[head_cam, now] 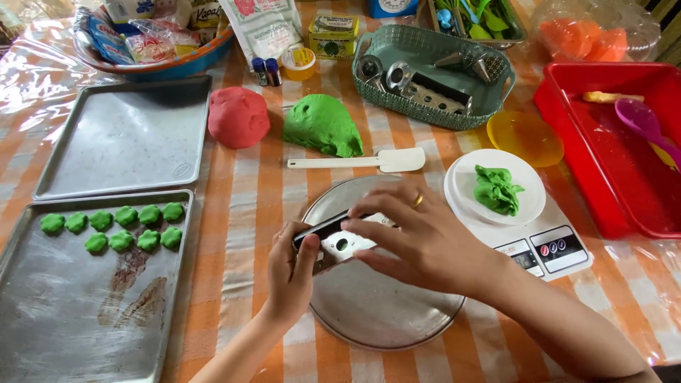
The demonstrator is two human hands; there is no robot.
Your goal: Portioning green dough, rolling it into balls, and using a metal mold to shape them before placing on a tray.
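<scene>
Holding a small metal mould [339, 243] over the round metal plate [386, 312]: left hand [291, 273] grips its near-left end, right hand [418, 237] presses fingertips on top. Keep it level above the plate, fingers clear of the opening; green dough [496, 189] waits on the scale [528, 237], right.

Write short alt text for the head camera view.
Two hands, left hand and right hand, hold a small metal mould over a round metal plate. Nearby: green dough, red dough, a tray of green pieces.
</scene>
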